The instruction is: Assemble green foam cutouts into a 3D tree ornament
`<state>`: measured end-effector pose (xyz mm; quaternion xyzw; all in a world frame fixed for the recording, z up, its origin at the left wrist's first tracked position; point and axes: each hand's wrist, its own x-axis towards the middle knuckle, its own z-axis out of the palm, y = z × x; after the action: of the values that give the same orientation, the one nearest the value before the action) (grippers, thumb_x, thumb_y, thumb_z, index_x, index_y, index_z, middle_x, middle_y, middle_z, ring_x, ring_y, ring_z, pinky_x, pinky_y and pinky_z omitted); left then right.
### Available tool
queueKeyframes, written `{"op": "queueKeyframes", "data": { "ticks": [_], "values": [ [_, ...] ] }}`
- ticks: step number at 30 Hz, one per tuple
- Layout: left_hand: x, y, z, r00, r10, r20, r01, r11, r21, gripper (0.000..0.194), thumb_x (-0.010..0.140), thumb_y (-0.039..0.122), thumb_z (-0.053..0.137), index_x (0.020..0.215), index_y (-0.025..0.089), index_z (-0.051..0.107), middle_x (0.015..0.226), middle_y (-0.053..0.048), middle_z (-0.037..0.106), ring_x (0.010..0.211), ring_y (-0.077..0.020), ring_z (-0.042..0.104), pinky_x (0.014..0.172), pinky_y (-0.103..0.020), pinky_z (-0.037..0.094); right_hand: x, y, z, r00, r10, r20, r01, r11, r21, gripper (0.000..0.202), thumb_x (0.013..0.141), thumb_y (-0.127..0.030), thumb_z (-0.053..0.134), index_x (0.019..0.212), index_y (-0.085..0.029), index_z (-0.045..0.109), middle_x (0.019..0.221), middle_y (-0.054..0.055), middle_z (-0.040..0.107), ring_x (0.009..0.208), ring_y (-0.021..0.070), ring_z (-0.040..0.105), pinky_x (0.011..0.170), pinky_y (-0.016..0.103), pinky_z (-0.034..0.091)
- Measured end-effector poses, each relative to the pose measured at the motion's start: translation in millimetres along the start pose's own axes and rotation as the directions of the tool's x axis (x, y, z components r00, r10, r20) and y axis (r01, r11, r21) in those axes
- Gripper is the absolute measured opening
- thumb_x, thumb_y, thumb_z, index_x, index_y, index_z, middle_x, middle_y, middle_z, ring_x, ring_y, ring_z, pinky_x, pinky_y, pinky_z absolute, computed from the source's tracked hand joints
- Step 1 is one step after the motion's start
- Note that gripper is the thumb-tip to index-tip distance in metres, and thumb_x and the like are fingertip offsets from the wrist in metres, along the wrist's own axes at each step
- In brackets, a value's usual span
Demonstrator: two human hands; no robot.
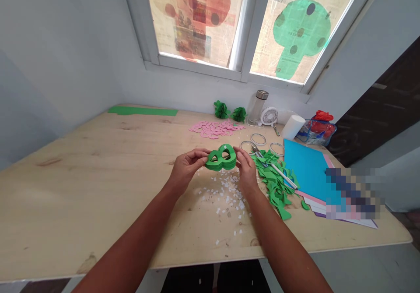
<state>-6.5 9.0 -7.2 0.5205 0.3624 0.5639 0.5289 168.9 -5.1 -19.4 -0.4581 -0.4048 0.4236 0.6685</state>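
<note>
A stack of green paper cut-outs [222, 158], shaped like two joined rings, is held between both hands just above the wooden table [98, 174]. My left hand [185, 168] pinches its left end with thumb and fingers. My right hand [245, 167] grips its right end. Small white paper bits [226, 196] lie scattered on the table under the hands.
Green paper scraps [274, 183], scissors [257, 152] and a white pen [284, 175] lie right of my hands, beside blue and pink sheets [306, 170]. Behind are pink cut-outs [215, 128], wire rings [258, 139], green pom-poms [229, 111], a bottle [258, 107], a small fan [269, 116], a paper roll [293, 126].
</note>
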Motion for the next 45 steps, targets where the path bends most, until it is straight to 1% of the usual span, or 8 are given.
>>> {"op": "queueKeyframes", "data": {
  "ticks": [4,9,13,17,23,31,39,45],
  "values": [
    [-0.7,1.6,0.7,1.000,0.007,0.006,-0.007,0.999,0.045,0.020,0.063,0.034,0.076,0.069,0.016,0.069,0.099,-0.010,0.068,0.090,-0.0242,0.064,0.077,-0.036,0.053,-0.6,-3.3,-0.3,0.999,-0.024,-0.044,0.023,1.000,-0.014,0.032,0.070,-0.038,0.065,0.096,-0.019,0.069,0.097,0.005,0.071,0.086,0.0199,0.064,0.078,0.033,0.049],
    [-2.1,5.3,0.5,0.998,0.031,0.060,-0.037,0.994,0.104,0.019,0.067,0.035,0.073,0.071,0.017,0.070,0.099,-0.010,0.068,0.094,-0.0244,0.064,0.082,-0.037,0.052,-0.2,-5.2,-0.6,0.998,-0.056,0.010,0.056,0.996,-0.063,0.026,0.068,-0.032,0.066,0.090,-0.019,0.068,0.088,0.004,0.070,0.084,0.0195,0.063,0.076,0.031,0.048],
    [-2.3,4.8,-0.5,0.992,0.056,0.113,-0.072,0.988,0.138,0.021,0.069,0.038,0.071,0.072,0.017,0.070,0.099,-0.010,0.068,0.092,-0.0238,0.064,0.080,-0.037,0.054,0.7,-2.6,-0.8,0.999,-0.047,0.005,0.047,0.997,-0.065,0.027,0.066,-0.029,0.065,0.091,-0.019,0.067,0.090,0.004,0.070,0.084,0.0192,0.062,0.075,0.031,0.048],
    [-1.6,3.2,-1.3,0.988,0.056,0.144,-0.078,0.985,0.156,0.022,0.071,0.039,0.070,0.073,0.017,0.070,0.100,-0.010,0.068,0.092,-0.0239,0.064,0.080,-0.037,0.054,-0.4,-2.1,0.1,0.998,-0.033,0.048,0.036,0.998,-0.059,0.027,0.064,-0.028,0.065,0.090,-0.020,0.065,0.086,0.002,0.069,0.077,0.0185,0.063,0.070,0.030,0.049],
    [-0.9,2.2,-1.6,0.992,0.038,0.118,-0.056,0.986,0.154,0.022,0.069,0.038,0.071,0.072,0.017,0.069,0.099,-0.010,0.068,0.090,-0.0237,0.064,0.079,-0.036,0.054,-1.3,-0.2,-0.7,0.997,-0.057,0.043,0.063,0.986,-0.156,0.029,0.066,-0.029,0.064,0.093,-0.020,0.064,0.089,0.003,0.068,0.072,0.0167,0.062,0.065,0.029,0.050],
    [-0.1,-0.6,-1.6,0.996,0.006,0.091,-0.018,0.991,0.131,0.022,0.066,0.038,0.073,0.071,0.017,0.069,0.098,-0.010,0.068,0.088,-0.0235,0.065,0.079,-0.036,0.054,0.1,0.9,-3.9,0.968,-0.248,0.033,0.235,0.855,-0.463,0.018,0.069,-0.029,0.062,0.084,-0.020,0.064,0.093,0.005,0.067,0.089,0.0202,0.059,0.079,0.033,0.045],
    [0.9,-0.7,-3.4,0.996,-0.029,0.080,0.018,0.991,0.134,0.021,0.066,0.036,0.073,0.070,0.016,0.068,0.096,-0.011,0.069,0.085,-0.0227,0.065,0.075,-0.034,0.054,0.8,2.1,-5.3,0.984,-0.172,0.052,0.175,0.860,-0.478,0.013,0.068,-0.031,0.063,0.073,-0.020,0.063,0.077,0.001,0.065,0.078,0.0181,0.057,0.076,0.031,0.041],
    [1.1,0.3,-4.3,0.999,-0.025,0.048,0.016,0.984,0.178,0.017,0.066,0.032,0.070,0.067,0.016,0.066,0.093,-0.009,0.069,0.080,-0.0207,0.065,0.072,-0.032,0.053,0.3,1.8,-4.9,0.981,-0.175,0.087,0.195,0.853,-0.484,0.012,0.069,-0.031,0.063,0.074,-0.020,0.064,0.078,0.000,0.066,0.080,0.0188,0.058,0.080,0.033,0.040]
  ]
}}
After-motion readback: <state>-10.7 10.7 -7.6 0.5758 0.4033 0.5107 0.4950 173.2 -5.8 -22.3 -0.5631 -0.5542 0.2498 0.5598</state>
